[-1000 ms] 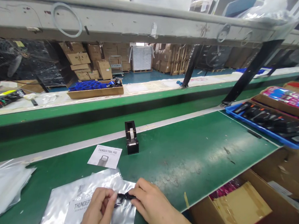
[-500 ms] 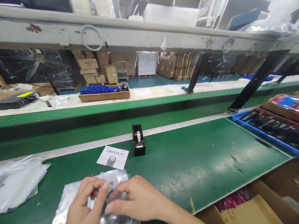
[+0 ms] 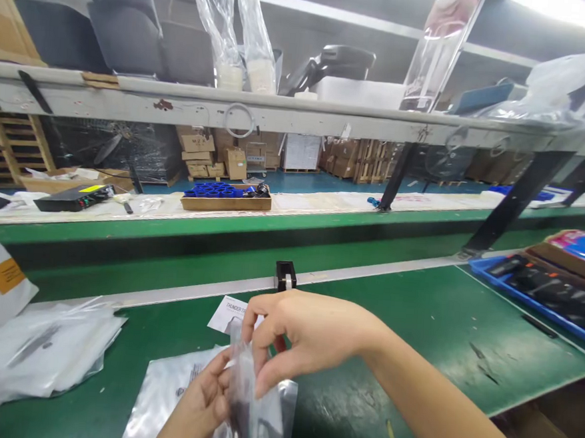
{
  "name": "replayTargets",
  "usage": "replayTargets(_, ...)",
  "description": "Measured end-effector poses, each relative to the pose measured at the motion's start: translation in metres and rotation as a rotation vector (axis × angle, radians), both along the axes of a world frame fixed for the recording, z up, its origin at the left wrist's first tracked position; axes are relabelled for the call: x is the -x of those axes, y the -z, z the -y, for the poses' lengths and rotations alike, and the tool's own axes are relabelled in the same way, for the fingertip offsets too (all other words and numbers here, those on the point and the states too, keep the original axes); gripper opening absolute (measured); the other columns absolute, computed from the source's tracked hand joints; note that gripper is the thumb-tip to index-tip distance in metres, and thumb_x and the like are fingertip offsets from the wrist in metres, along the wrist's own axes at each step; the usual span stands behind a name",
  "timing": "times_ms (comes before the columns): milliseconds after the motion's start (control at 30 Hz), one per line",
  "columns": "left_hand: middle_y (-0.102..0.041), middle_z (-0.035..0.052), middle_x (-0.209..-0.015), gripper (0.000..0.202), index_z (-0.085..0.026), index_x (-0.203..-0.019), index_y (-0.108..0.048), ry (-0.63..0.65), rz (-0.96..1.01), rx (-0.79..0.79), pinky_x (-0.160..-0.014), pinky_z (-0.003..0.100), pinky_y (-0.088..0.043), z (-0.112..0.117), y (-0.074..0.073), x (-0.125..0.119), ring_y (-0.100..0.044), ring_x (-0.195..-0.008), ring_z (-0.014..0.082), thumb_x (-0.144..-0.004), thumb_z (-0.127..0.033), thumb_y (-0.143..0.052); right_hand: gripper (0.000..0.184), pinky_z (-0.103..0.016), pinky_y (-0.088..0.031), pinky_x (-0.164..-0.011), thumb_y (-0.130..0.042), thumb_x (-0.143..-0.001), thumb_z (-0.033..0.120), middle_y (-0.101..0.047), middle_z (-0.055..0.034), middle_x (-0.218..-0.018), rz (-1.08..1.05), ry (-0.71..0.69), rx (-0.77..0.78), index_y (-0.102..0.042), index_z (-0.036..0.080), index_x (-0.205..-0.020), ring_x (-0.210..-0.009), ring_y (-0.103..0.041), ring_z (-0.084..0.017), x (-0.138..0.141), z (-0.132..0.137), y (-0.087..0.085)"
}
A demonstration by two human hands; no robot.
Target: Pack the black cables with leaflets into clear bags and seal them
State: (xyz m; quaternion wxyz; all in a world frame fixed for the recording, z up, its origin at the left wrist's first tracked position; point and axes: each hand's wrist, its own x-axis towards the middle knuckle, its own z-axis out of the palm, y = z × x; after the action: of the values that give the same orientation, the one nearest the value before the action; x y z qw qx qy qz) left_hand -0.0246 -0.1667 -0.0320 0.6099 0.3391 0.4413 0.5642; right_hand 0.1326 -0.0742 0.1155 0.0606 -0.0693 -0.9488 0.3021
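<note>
A clear plastic bag (image 3: 254, 403) stands raised off the table, with something dark inside that I cannot make out. My left hand (image 3: 204, 396) grips its left side, thumb and fingers closed. At the bag's upper edge my right hand (image 3: 304, 333) bends over from the right, its fingers pinched on the plastic. Under and beside them lies a flat silvery plastic bag (image 3: 153, 386) with small dark print. Just beyond my right hand's fingers is a white printed card (image 3: 223, 314), partly covered. A black tape dispenser (image 3: 285, 274) stands behind, its lower part hidden by my right hand.
A stack of clear bags (image 3: 42, 355) lies at the left. On the right, a blue tray (image 3: 484, 267) holds several dark devices. A cardboard tray (image 3: 226, 203) of blue rings sits on the ledge behind, under a raised shelf (image 3: 299, 119).
The bag has been lifted more upright between my hands. My right hand has risen to its upper edge and now partly covers the card and dispenser. The camera view has tilted up.
</note>
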Motion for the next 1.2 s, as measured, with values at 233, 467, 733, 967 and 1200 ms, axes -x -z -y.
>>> replayTargets(233,-0.068,0.0015,-0.063,0.037,-0.019,-0.067,-0.069,-0.199,-0.329,0.062,-0.059,0.023,-0.043,0.001,-0.001,-0.004,-0.057,-0.060,0.0144,-0.059,-0.055,-0.065,0.008,-0.023,-0.040,-0.069,-0.061,-0.074,0.026,-0.057,-0.0014,-0.107,0.039,0.310,-0.037,-0.065,0.019,-0.071,-0.077,-0.057,-0.013,-0.035,0.008,0.036)
replayTargets(467,-0.072,0.0034,-0.087,0.041,-0.022,-0.086,-0.068,-0.242,-0.426,0.113,-0.095,0.042,-0.034,-0.005,0.001,-0.007,-0.057,-0.100,0.0280,-0.067,-0.056,-0.055,0.074,-0.025,-0.043,-0.068,-0.074,-0.058,0.028,-0.058,-0.0032,-0.102,-0.284,0.707,0.521,-0.039,0.024,-0.124,-0.085,-0.054,-0.015,-0.037,0.010,0.110)
replayTargets(733,-0.072,0.0036,-0.082,0.042,-0.021,-0.084,-0.069,-0.299,-0.492,0.124,-0.092,0.040,-0.039,-0.012,0.012,-0.006,-0.059,-0.094,0.0269,-0.066,-0.057,-0.056,0.026,-0.023,-0.040,-0.058,-0.053,-0.077,0.037,-0.061,-0.0019,-0.072,-0.492,0.781,0.883,-0.063,0.014,-0.083,-0.062,-0.052,-0.011,-0.020,0.008,0.148)
replayTargets(967,-0.072,0.0014,-0.079,0.026,-0.022,-0.074,-0.071,-0.258,-0.484,0.061,-0.068,0.022,-0.049,-0.017,0.015,-0.006,-0.063,-0.077,0.0197,-0.056,-0.042,-0.070,0.016,-0.024,-0.042,-0.063,-0.056,-0.075,0.024,-0.064,-0.0027,-0.073,-0.428,0.798,0.595,-0.070,0.016,-0.074,-0.069,-0.056,-0.014,-0.026,0.005,0.151)
replayTargets(1200,-0.070,0.0052,-0.098,0.043,-0.024,-0.096,-0.065,-0.233,-0.196,0.129,-0.075,0.024,-0.047,-0.022,0.015,-0.002,-0.061,-0.094,0.0212,-0.061,-0.049,-0.066,0.030,-0.026,-0.045,-0.070,-0.046,-0.074,0.008,-0.067,-0.0027,-0.083,-0.423,0.714,0.546,-0.071,0.022,-0.084,-0.077,-0.060,-0.016,-0.033,0.000,0.157)
